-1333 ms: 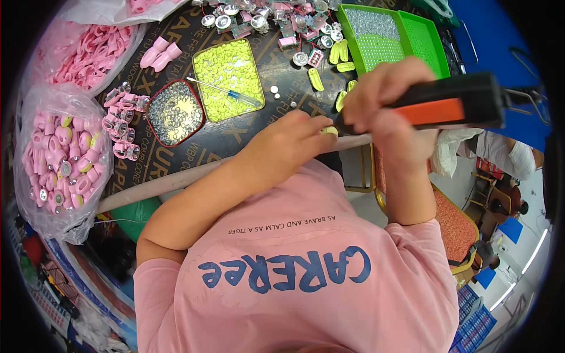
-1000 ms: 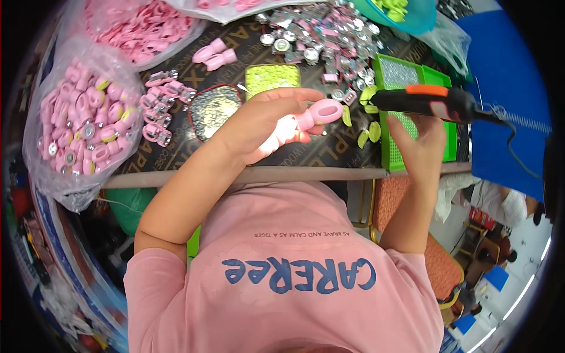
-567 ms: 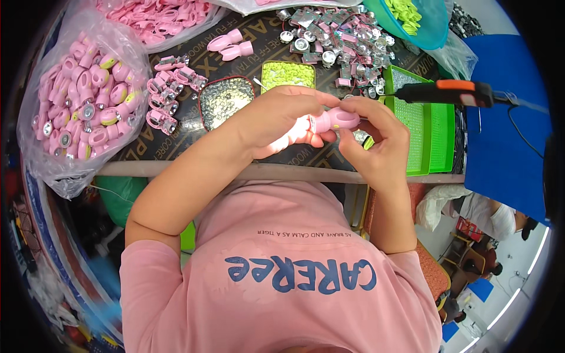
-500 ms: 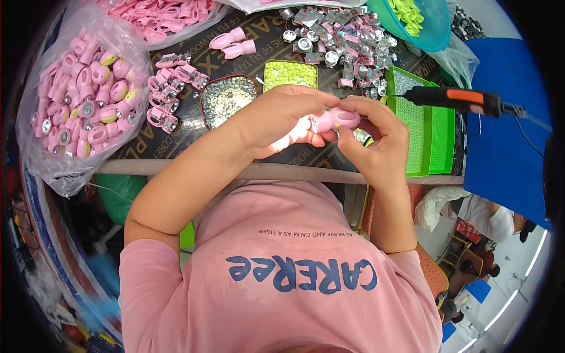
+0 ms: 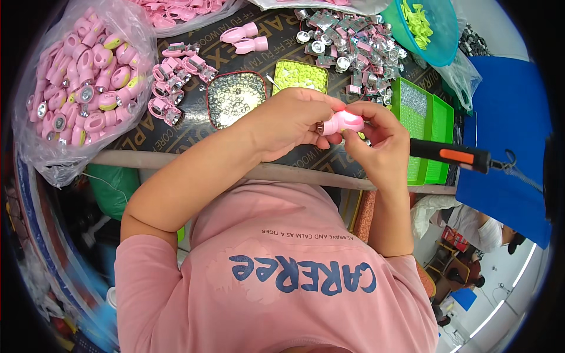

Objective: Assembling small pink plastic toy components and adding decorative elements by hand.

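Observation:
Between both hands, above the table's near edge, is a small pink flashlight [image 5: 341, 123] with its silvery head end to the left. A bright glow shows on the upper side of its body. My left hand [image 5: 297, 120] is closed round the head end, thumb and fingers pressed to it. My right hand [image 5: 381, 134] pinches the other end between thumb and fingers. Just beyond the hands stand a square tray of small clear rings or lenses [image 5: 235, 97] and a square tray of yellow-green small parts [image 5: 301, 76].
At left lies a clear bag of pink flashlights [image 5: 88, 88]; beside it, pink-and-metal inner parts [image 5: 170, 76]. Two pink shells [image 5: 244, 38] lie farther back. A heap of circuit-and-reflector parts [image 5: 353, 47], a teal bowl [image 5: 450, 35], green trays [image 5: 435, 129] and a hanging black-and-orange electric screwdriver [image 5: 450, 156] are right.
The light that shone over my left hand's fingers is gone; the glow is now on the flashlight's body. The hanging screwdriver appears lower, and the whole view has shifted slightly.

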The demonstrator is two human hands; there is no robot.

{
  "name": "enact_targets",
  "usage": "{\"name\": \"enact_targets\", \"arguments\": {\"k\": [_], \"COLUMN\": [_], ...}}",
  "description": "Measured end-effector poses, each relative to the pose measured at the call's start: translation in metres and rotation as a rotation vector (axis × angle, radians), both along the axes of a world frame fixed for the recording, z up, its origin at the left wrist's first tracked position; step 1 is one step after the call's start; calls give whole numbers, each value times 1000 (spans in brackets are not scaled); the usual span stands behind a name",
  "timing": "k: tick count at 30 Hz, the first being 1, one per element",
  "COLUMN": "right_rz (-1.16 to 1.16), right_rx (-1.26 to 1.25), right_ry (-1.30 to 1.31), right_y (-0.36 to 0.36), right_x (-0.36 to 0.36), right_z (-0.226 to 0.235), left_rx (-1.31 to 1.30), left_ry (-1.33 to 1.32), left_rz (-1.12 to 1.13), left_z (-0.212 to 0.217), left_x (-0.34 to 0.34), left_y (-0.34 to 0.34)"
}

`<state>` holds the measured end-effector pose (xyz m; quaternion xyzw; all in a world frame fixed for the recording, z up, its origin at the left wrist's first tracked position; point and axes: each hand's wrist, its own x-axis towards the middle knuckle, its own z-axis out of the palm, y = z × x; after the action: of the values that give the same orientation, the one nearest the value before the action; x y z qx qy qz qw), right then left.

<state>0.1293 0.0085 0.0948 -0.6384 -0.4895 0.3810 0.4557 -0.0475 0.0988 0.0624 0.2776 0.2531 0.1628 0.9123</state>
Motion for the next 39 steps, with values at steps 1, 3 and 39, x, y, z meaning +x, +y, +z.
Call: {"name": "enact_targets", "arguments": {"k": [1,3,39], "right_rz": [4,27,251], "right_rx": [-1,77,258], "right_ry": [-2,-109,498], "right_y": [0,0,30], "right_x": [0,0,-58], "right_z": [-1,-6,-14], "left_rx": [-1,51,575], "left_ry": [-2,-1,-73], "left_rz": [4,-42,313], "left_z": [-1,-4,9], "left_x": [0,-1,-88], "left_y": [1,2,3]}}
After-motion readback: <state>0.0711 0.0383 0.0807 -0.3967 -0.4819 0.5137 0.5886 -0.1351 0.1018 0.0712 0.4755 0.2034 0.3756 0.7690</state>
